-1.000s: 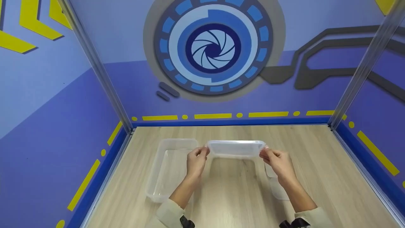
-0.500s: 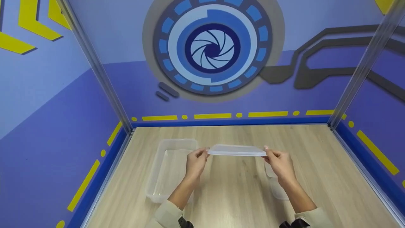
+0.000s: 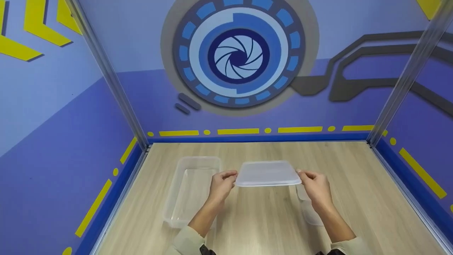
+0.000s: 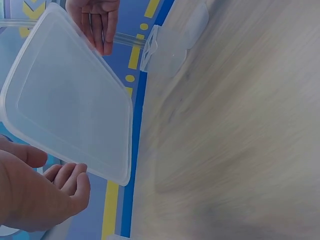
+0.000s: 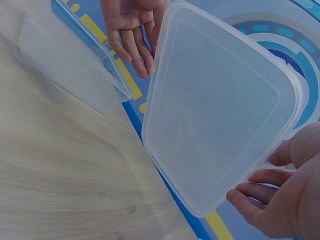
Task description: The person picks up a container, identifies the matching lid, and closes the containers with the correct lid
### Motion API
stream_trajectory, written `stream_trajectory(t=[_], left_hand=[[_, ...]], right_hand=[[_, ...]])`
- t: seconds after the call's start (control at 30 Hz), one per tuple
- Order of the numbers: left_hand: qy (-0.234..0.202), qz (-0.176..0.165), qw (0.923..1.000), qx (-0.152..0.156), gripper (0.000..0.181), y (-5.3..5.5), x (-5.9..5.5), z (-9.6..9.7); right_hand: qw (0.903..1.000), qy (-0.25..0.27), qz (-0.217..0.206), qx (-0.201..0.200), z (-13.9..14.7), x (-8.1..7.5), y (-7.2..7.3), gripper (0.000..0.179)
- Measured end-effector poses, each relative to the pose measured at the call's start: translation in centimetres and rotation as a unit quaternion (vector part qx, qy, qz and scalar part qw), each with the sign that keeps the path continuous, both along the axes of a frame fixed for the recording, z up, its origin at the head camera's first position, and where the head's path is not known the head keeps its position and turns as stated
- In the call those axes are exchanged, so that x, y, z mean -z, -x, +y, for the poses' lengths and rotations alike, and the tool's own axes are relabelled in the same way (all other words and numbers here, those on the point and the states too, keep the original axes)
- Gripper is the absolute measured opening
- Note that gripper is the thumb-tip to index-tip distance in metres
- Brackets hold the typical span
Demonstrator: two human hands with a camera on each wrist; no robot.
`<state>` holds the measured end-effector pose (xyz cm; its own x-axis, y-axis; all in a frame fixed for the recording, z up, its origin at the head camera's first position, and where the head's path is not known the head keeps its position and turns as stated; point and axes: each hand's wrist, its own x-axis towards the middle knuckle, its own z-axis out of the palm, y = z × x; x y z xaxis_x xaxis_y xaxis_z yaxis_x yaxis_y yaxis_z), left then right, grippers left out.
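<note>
A translucent plastic lid (image 3: 268, 173) with a raised rim is held up over the table between both hands, its flat face tilted toward the head camera. My left hand (image 3: 221, 186) pinches the lid's left edge between thumb and fingers. At the opposite edge, my right hand (image 3: 316, 186) grips it the same way. The left wrist view shows the underside of the lid (image 4: 75, 100) and the curled left fingers (image 4: 70, 182) at its rim. In the right wrist view the right hand (image 5: 290, 195) is at the near edge of the lid (image 5: 215, 105).
A large clear rectangular plastic container (image 3: 173, 198) stands on the wooden table (image 3: 262, 219) to the left, partly behind the left forearm. Smaller clear plastic pieces (image 3: 312, 214) lie at right, partly hidden by the right hand and forearm. Blue printed walls (image 3: 240, 120) enclose the table.
The lid has tipped from nearly upright, through edge-on, to its broad face showing to the head camera, and sits slightly lower. Both hands keep holding its edges.
</note>
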<state>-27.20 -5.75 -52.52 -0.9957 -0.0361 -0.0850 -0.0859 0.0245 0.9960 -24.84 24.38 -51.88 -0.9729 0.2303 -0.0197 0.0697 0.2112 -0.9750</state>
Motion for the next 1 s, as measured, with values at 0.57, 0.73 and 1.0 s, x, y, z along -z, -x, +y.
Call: stream_trajectory(t=[0.57, 0.73, 1.0], left_hand=[[-0.002, 0.009, 0.9998, 0.015, 0.034, 0.54, -0.03, -0.42], [0.016, 0.007, 0.9994, 0.030, 0.037, 0.52, 0.01, -0.38], [0.043, 0.006, 0.9978, 0.049, 0.043, 0.28, 0.33, -0.54]], right_hand=[[0.9999, -0.013, 0.005, -0.001, -0.16, 0.62, -0.22, 0.034], [0.9997, -0.021, 0.006, 0.008, -0.28, 0.50, -0.22, 0.032], [0.9983, -0.056, 0.003, 0.017, -0.44, 0.65, -0.35, 0.028]])
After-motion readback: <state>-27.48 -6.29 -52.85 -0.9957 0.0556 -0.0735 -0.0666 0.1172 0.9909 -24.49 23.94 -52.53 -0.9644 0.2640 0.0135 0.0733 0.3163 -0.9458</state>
